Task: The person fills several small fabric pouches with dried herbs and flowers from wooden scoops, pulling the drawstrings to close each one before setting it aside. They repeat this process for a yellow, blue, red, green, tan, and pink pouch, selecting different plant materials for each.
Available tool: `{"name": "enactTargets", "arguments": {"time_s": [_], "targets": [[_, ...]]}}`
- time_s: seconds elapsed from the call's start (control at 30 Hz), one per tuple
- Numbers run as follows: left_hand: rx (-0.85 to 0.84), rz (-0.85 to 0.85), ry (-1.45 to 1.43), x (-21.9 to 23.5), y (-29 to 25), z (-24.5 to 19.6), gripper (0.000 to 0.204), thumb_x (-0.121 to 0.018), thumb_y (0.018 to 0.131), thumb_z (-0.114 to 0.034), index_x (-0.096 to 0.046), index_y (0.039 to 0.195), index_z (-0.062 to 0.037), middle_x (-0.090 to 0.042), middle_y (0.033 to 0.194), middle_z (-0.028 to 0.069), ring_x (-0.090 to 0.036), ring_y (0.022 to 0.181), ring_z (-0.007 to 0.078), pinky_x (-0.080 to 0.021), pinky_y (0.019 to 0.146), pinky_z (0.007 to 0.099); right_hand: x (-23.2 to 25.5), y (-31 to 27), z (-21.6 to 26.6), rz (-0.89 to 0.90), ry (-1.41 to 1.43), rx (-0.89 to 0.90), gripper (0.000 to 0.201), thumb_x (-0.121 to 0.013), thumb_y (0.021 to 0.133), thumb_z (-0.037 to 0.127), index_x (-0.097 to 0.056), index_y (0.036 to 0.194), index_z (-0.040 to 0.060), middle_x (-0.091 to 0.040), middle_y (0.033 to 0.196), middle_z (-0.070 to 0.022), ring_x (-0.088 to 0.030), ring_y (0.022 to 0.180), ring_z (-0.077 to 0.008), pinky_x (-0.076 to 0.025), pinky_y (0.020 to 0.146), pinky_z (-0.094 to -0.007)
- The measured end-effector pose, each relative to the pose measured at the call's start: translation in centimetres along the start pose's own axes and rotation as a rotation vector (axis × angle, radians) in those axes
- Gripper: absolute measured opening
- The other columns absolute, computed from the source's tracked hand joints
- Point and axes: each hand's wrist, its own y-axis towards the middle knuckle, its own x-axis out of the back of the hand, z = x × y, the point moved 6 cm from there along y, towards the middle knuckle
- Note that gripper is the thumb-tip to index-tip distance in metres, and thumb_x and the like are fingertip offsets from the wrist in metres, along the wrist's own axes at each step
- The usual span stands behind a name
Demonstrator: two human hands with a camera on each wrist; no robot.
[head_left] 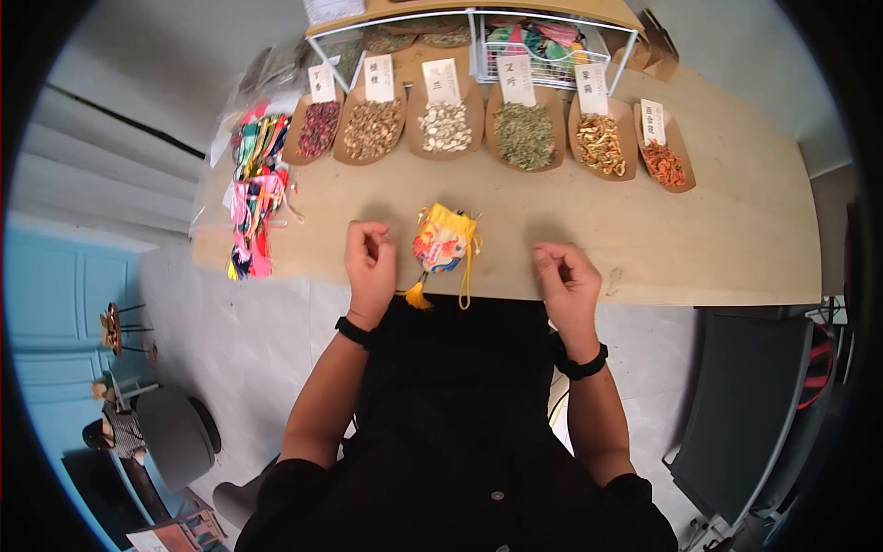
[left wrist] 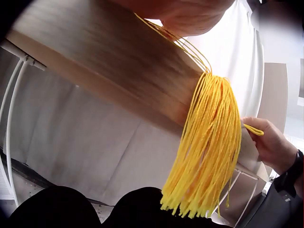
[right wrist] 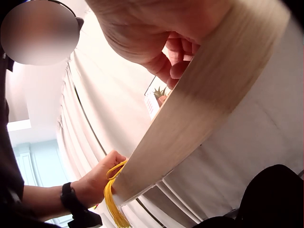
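Observation:
A yellow drawstring pouch (head_left: 440,244) with a colourful embroidered front lies on the table near its front edge. Its yellow tassel (left wrist: 206,147) and a cord loop (head_left: 466,281) hang over that edge. To the left of the pouch, my left hand (head_left: 371,269) rests at the table edge with loosely curled fingers, holding nothing. My right hand (head_left: 568,283) rests the same way on the other side, apart from the pouch. In the left wrist view, the cord loop overlaps the right hand (left wrist: 273,145).
Brown paper trays of dried herbs, including red buds (head_left: 319,127), white pieces (head_left: 446,129), green leaves (head_left: 524,136) and orange flowers (head_left: 664,166), stand in a row with label cards. Behind them is a white-framed shelf (head_left: 474,46). Colourful tasselled pouches (head_left: 258,198) lie at the left.

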Motion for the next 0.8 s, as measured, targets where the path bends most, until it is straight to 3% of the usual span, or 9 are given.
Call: {"name": "enactTargets", "arguments": {"time_s": [0.07,0.1,0.3,0.4,0.5,0.6,0.63,0.73,0.8], "targets": [[-0.039,-0.057,0.061,0.0,0.2,-0.1,0.015,-0.058,0.092,0.007,-0.058,0.103,-0.0033,-0.047,0.093,0.0000,-0.044,0.077,0.0075,-0.041,0.068,0.0236,0.2,0.5,0.3,-0.003,-0.015,-0.005,0.008,-0.073,0.098,0.005,-0.076,0.103,0.0004,-0.063,0.080,-0.0006,-0.053,0.066,-0.0050,-0.044,0.059,-0.0218],[-0.033,-0.057,0.138,0.1,0.2,-0.1,0.010,-0.054,0.099,0.003,-0.056,0.106,-0.0045,-0.050,0.094,-0.0011,-0.046,0.083,0.0070,-0.042,0.075,0.0242,0.1,0.5,0.5,0.004,-0.020,-0.011,0.008,-0.074,0.097,0.005,-0.076,0.103,0.0005,-0.063,0.080,-0.0008,-0.053,0.066,-0.0051,-0.044,0.059,-0.0220],[-0.020,-0.076,0.248,0.0,0.2,-0.4,0.008,-0.051,0.100,0.002,-0.055,0.104,-0.0033,-0.050,0.094,0.0012,-0.046,0.084,0.0078,-0.042,0.076,0.0245,0.0,1.1,1.2,0.110,-0.061,-0.062,0.008,-0.073,0.097,0.005,-0.076,0.102,0.0005,-0.065,0.082,-0.0018,-0.056,0.067,-0.0054,-0.045,0.060,-0.0225],[-0.023,-0.068,0.251,0.2,0.3,0.3,0.012,-0.059,0.091,0.004,-0.059,0.102,-0.0015,-0.049,0.093,0.0063,-0.049,0.079,0.0152,-0.043,0.070,0.0292,0.0,1.6,1.6,0.150,-0.042,-0.100,0.008,-0.072,0.098,0.006,-0.075,0.102,0.0002,-0.067,0.085,-0.0002,-0.055,0.071,-0.0044,-0.045,0.064,-0.0217],[-0.032,0.036,0.373,-0.7,1.2,-0.5,0.020,-0.068,0.087,-0.006,-0.062,0.106,-0.0028,-0.052,0.094,0.0094,-0.053,0.080,0.0221,-0.045,0.073,0.0357,0.0,1.8,1.5,0.162,-0.027,-0.108,0.007,-0.072,0.097,0.005,-0.075,0.102,0.0003,-0.067,0.085,-0.0022,-0.058,0.071,-0.0061,-0.047,0.064,-0.0224],[-0.074,0.217,0.743,-2.7,2.2,-3.7,0.050,-0.082,0.078,-0.031,-0.061,0.114,-0.0042,-0.054,0.099,0.0143,-0.055,0.094,0.0340,-0.044,0.083,0.0475,0.0,1.8,1.1,0.170,-0.029,-0.080,0.006,-0.071,0.097,0.005,-0.074,0.101,0.0006,-0.066,0.082,-0.0045,-0.061,0.069,-0.0086,-0.048,0.062,-0.0236],[-0.052,0.234,0.750,-3.2,2.2,-3.9,0.059,-0.084,0.076,-0.039,-0.059,0.117,-0.0039,-0.054,0.103,0.0156,-0.054,0.097,0.0349,-0.044,0.083,0.0466,0.0,1.7,0.9,0.173,-0.030,-0.089,0.006,-0.071,0.097,0.005,-0.074,0.101,0.0006,-0.066,0.082,-0.0044,-0.061,0.069,-0.0085,-0.048,0.062,-0.0236],[-0.153,0.272,0.901,-5.5,1.8,-9.1,0.064,-0.083,0.075,-0.039,-0.058,0.120,-0.0018,-0.055,0.107,0.0158,-0.055,0.099,0.0338,-0.045,0.086,0.0454,-0.3,2.0,1.2,0.194,-0.047,-0.108,0.006,-0.071,0.097,0.005,-0.074,0.100,0.0001,-0.067,0.083,-0.0033,-0.060,0.069,-0.0075,-0.048,0.063,-0.0233],[-0.107,0.293,0.888,-6.7,1.0,-8.9,0.066,-0.083,0.074,-0.041,-0.057,0.120,-0.0019,-0.055,0.108,0.0157,-0.055,0.100,0.0345,-0.045,0.086,0.0456,-0.2,2.2,1.2,0.208,-0.064,-0.137,0.007,-0.071,0.098,0.005,-0.074,0.100,-0.0002,-0.066,0.083,-0.0021,-0.059,0.070,-0.0065,-0.048,0.063,-0.0230]]}}
